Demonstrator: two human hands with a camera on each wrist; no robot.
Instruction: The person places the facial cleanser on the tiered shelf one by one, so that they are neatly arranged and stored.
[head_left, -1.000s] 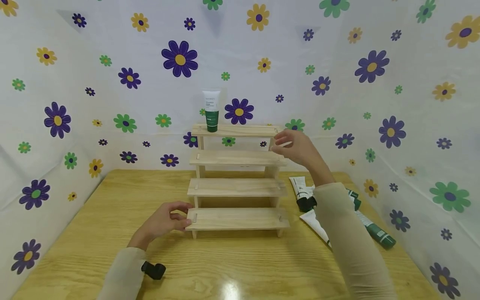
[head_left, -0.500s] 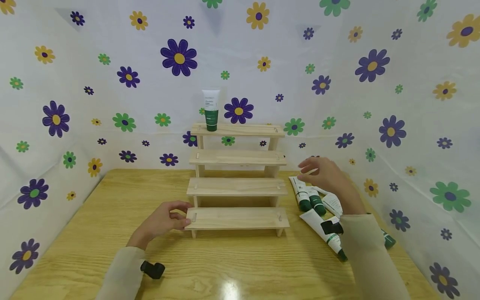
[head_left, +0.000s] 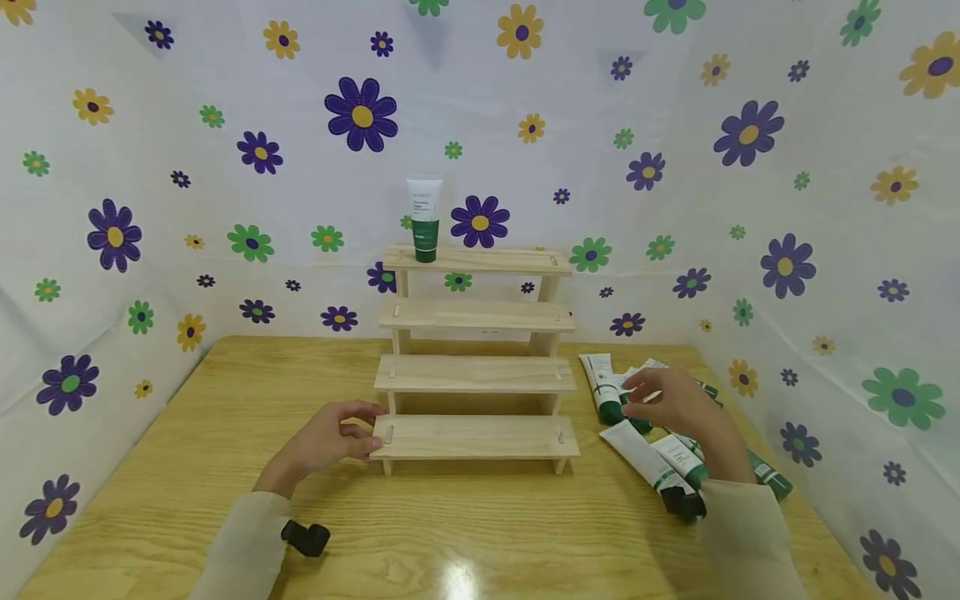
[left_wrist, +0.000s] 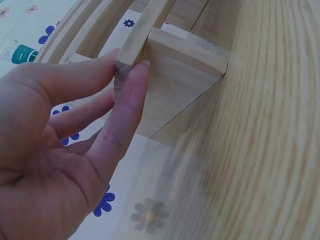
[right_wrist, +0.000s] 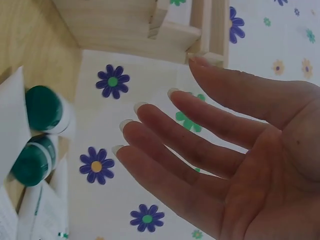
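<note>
1. A person's left hand is pinching the left end of the lowest shelf of a four-tiered wooden stand, its pale planks showing smooth grain and squared edges.
2. To the right of the stand, the right hand is hovering, released, above loose tubes, its fingers parted and gently bent.
3. Those tubes are lying on their sides, white bodies flaring from round green caps to flat ends.
4. A similar white-and-green tube is standing upright, cap down, on the stand's top tier near its left end.
5. Beneath the stand, a glossy, wavy-grained worktop is reflecting light; behind the stand, creased flower-print cloth is hanging.
</note>
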